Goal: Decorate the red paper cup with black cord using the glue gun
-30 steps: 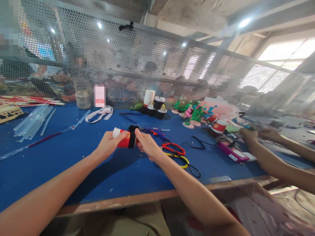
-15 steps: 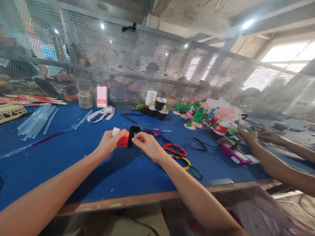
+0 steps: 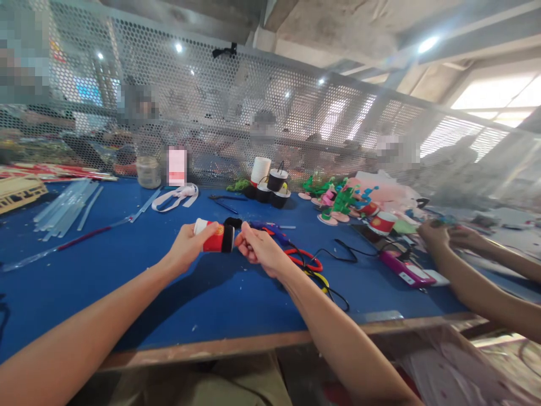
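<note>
A small red and white paper cup (image 3: 211, 241) with a black band (image 3: 228, 239) around one end lies sideways in my left hand (image 3: 185, 248), whose fingers are wrapped round it. Just right of the black end, my right hand (image 3: 258, 247) has its fingers pinched together, apart from the cup. What sits in that pinch, if anything, is too small to make out. Behind the cup is a fuzzy black bundle (image 3: 232, 223). A blue glue gun (image 3: 275, 231) rests beyond my right hand, partly covered by it. Red and yellow loop handles (image 3: 311, 259) lie beside my right wrist.
Pliers (image 3: 225, 203), black-banded cups (image 3: 277, 179), a white ribbon (image 3: 180, 196) and a glass jar (image 3: 149, 172) stand farther back. Glue sticks (image 3: 65, 211) lie left. A purple power strip (image 3: 403, 268), cables and another person's hands (image 3: 437, 234) are right. A mesh screen (image 3: 203, 84) rises behind.
My right hand has drawn back from the cup's black end, slightly to the right, and its fingers have turned upward. My left hand still holds the cup in much the same place.
</note>
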The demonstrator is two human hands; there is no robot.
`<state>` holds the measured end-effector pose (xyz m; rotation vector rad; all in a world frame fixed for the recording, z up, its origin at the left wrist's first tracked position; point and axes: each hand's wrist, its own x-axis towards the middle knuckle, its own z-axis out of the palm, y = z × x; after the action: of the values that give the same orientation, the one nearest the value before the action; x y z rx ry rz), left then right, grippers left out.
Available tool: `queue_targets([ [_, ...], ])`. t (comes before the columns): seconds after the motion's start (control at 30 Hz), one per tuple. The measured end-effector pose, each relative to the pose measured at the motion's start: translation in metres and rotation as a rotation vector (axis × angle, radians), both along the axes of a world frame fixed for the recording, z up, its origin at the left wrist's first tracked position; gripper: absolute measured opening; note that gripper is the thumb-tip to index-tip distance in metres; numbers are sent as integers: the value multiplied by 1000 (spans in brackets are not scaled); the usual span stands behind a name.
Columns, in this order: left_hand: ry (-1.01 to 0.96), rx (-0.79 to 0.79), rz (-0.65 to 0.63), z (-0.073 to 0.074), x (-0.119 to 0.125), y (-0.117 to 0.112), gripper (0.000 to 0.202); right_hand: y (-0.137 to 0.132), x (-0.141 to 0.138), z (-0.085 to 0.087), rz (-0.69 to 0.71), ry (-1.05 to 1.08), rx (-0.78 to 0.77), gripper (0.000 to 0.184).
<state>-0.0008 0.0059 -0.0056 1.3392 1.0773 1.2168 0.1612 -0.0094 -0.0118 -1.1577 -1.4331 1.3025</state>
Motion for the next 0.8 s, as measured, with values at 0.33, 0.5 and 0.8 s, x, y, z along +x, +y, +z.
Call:
queue_targets([
  [0.33,-112,-223,-306,10,-5,1,33,-3,-1,2,-50,11,203,31],
  [0.5,-195,-372,-324,12,-7,4,29,-7,-3,0,-24,-312,477,26],
  [0.8,-22,-169,-235,5,-1,-4,32,4,9,-2,-286,-294,607,31],
])
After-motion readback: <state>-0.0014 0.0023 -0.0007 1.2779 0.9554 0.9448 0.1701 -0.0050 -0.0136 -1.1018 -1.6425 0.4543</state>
